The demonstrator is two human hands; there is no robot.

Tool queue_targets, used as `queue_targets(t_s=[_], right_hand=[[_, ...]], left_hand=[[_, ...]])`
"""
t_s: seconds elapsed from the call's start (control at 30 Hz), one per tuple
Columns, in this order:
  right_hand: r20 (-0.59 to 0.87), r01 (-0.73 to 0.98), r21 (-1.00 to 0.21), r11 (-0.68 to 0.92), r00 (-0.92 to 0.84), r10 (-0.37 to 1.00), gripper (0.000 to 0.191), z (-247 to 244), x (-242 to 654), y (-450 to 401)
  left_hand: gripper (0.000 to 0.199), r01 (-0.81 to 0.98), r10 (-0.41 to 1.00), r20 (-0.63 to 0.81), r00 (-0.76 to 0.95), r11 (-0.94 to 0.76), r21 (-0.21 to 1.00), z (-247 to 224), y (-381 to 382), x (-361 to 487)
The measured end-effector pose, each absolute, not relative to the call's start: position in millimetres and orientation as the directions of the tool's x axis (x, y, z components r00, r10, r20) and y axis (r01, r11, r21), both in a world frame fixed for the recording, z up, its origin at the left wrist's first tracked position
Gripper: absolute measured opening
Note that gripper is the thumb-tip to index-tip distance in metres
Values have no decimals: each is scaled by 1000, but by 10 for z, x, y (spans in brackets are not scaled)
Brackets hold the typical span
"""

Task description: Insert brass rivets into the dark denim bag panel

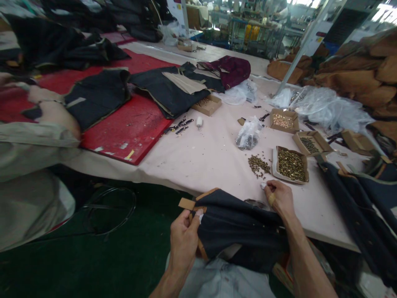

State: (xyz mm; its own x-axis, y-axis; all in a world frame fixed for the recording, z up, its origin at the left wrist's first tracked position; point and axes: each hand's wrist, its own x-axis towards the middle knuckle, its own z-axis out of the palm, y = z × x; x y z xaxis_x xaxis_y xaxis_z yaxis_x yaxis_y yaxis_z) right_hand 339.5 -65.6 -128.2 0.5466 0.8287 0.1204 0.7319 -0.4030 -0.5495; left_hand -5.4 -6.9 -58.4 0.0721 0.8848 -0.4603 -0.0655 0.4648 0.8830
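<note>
A dark navy fabric piece [235, 223] with brown leather trim lies over my lap and against the table's edge. My left hand [187, 231] pinches its left corner, beside a small tan leather tab [186, 203]. Just short of a loose pile of brass-coloured rivets [259, 165], my right hand [279, 198] is closed at the table edge, with white wrapping on a fingertip; anything between its fingers is too small to make out. To its right stands an open box of brass-coloured pieces [290, 164].
Further back are more cardboard boxes of small parts [283, 121], a plastic bag [249, 133] and a white spool [199, 121]. Dark fabric pieces lie on a red board [124, 132]. At the left, another person's arm [37, 136] reaches over it. Dark fabric [350, 207] hangs at the right.
</note>
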Motion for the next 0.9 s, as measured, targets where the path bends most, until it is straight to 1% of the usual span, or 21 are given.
queue_targets(t_s=[0.17, 0.3, 0.43, 0.6, 0.7, 0.77, 0.83, 0.9], right_hand=[[135, 794, -485, -365, 481, 866, 23, -1260, 3403, -647], [134, 845, -467, -260, 358, 924, 18, -1157, 3420, -697], [143, 876, -461, -142, 231, 962, 21, -1068, 3490, -706], [148, 883, -467, -51, 135, 980, 24, -1010, 3592, -651], [142, 861, -508, 14, 68, 988, 26, -1022, 3632, -665], [147, 857, -513, 47, 34, 988, 28, -1099, 3669, -702], [147, 923, -383, 46, 12, 989, 28, -1222, 3714, -742], [121, 952, -306, 26, 12, 993, 26, -1304, 3735, -779]], left_hand=[[38, -76, 877, -473, 87, 479, 875, -592, -58, -69], [35, -92, 890, -445, 96, 454, 886, -632, -73, -94], [31, -121, 904, -416, 98, 425, 897, -625, -90, -77], [26, -184, 912, -404, 74, 410, 893, -516, -81, -9], [25, -170, 909, -413, 62, 417, 893, -433, -105, -6], [27, -159, 912, -405, 66, 410, 898, -390, -139, -20], [31, -177, 915, -394, 85, 403, 898, -369, -170, -36], [30, -185, 916, -386, 110, 401, 897, -364, -191, -45]])
